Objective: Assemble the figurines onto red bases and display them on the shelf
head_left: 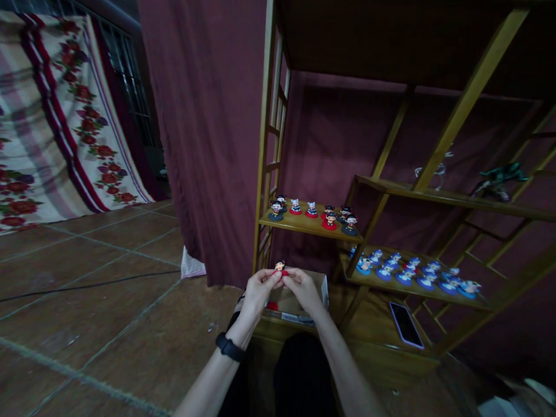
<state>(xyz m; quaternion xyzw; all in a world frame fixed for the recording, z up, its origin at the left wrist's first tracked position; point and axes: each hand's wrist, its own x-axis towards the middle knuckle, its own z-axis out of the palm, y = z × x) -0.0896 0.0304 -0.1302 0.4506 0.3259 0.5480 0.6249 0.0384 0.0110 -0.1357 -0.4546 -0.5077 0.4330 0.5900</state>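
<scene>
Both my hands meet in front of the shelf and pinch a small cartoon figurine (pixel 280 267) with dark hair and a red base. My left hand (pixel 262 288) grips the base from the left, with a black band on that wrist. From the other side, my right hand (pixel 303 288) closes its thumb and fingers on the same base. Below them is an open cardboard box (pixel 324 289), partly hidden by my hands, with something red (pixel 272 306) inside. Just above, similar figurines on red and dark bases stand on a small wooden shelf (pixel 304 225).
A lower right shelf (pixel 417 292) carries several blue-and-white figurines. Beneath it lies a phone (pixel 406 325). A dark green ornament (pixel 501 180) stands on the upper right shelf. Purple cloth (pixel 208 127) hangs at left, and a cable (pixel 91 284) crosses the tiled floor.
</scene>
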